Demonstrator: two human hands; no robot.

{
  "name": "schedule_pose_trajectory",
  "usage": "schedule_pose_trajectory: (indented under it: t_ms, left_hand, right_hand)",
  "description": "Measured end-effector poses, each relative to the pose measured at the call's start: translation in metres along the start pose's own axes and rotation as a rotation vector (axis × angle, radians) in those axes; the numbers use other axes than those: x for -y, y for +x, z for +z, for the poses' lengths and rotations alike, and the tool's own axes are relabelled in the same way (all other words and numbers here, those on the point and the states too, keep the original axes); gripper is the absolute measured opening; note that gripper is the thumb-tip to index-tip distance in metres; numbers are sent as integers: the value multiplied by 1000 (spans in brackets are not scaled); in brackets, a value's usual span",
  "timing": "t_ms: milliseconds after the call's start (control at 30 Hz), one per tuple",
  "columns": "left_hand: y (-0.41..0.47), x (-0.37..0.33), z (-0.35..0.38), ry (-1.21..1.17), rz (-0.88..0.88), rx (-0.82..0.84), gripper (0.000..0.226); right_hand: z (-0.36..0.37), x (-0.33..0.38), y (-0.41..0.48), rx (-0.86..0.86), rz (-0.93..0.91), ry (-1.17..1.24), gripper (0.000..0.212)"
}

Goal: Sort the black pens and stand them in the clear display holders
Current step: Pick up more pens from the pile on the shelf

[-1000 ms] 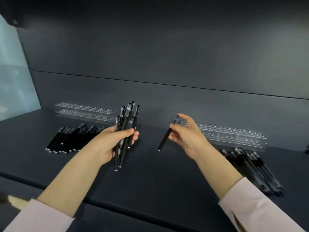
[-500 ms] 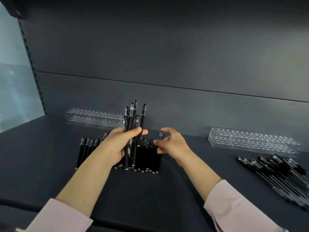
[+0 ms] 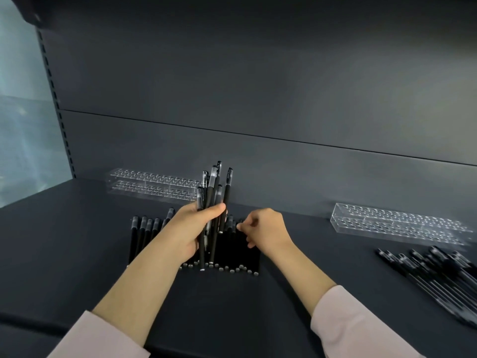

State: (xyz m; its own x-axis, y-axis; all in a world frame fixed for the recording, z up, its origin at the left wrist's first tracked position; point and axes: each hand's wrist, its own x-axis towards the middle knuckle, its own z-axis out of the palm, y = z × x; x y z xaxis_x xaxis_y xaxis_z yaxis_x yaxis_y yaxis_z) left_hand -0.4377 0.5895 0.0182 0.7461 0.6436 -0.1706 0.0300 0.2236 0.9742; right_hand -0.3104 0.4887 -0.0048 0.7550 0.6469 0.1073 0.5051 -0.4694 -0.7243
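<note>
Left hand point(image 3: 191, 228) still gripping pen bundle point(image 3: 214, 192), right hand point(image 3: 265, 229) lowered to flat pen row point(image 3: 237, 254), curled, grip unclear.

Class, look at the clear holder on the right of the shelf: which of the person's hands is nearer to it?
Right. The right hand lies left of the clear holder, apart from it; the left hand, gripping a bundle of pens, is farther left.

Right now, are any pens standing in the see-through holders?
No, both the left holder and the right holder show only empty holes; the pens lie on the shelf or sit in the left hand.
</note>
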Motion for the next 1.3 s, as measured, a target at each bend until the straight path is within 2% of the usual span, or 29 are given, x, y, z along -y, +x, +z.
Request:
schedule_pose_trajectory:
  t_ms: [100,167,233,333,400,467,567,667,867,933,1133,1300]
  left_hand:
    - [-3,1,2,27,4,23,15]
    - [-5,1,4,47,10,49,17]
    - [-6,1,6,79,15,70,16]
    - [-7,3,10,136,17,87,15]
    - [-8,4,13,154,23,97,13]
    - [-8,5,16,154,29,99,14]
    - [-6,6,16,112,43,81,18]
    - [-5,7,14,35,40,70,20]
    - [1,8,9,-66,-35,55,20]
    - [2,8,9,-103,-49,61,17]
    - [0,8,9,-158,-54,38,16]
    - [-4,7,10,-189,-41,15,16]
  right_hand:
    - [-3,-3,-2,-59,0,167,26]
    - [-6,-2,-4,-91,8,402,29]
    - [-12,1,-5,-53,20,638,26]
    - [-20,4,-8,63,21,838,15]
    - [-20,6,-9,87,29,922,22]
    - [-20,6,-10,46,15,991,32]
    - [-28,3,-7,-115,-16,1060,41]
    - [-38,-8,-1,-197,42,847,53]
    - [-24,-16,-9,67,131,397,59]
    - [-18,-16,-11,62,98,262,52]
    - [-14,-13,-13,-17,-24,8,10]
    - [-5,-11,-12,-72,-147,-163,15]
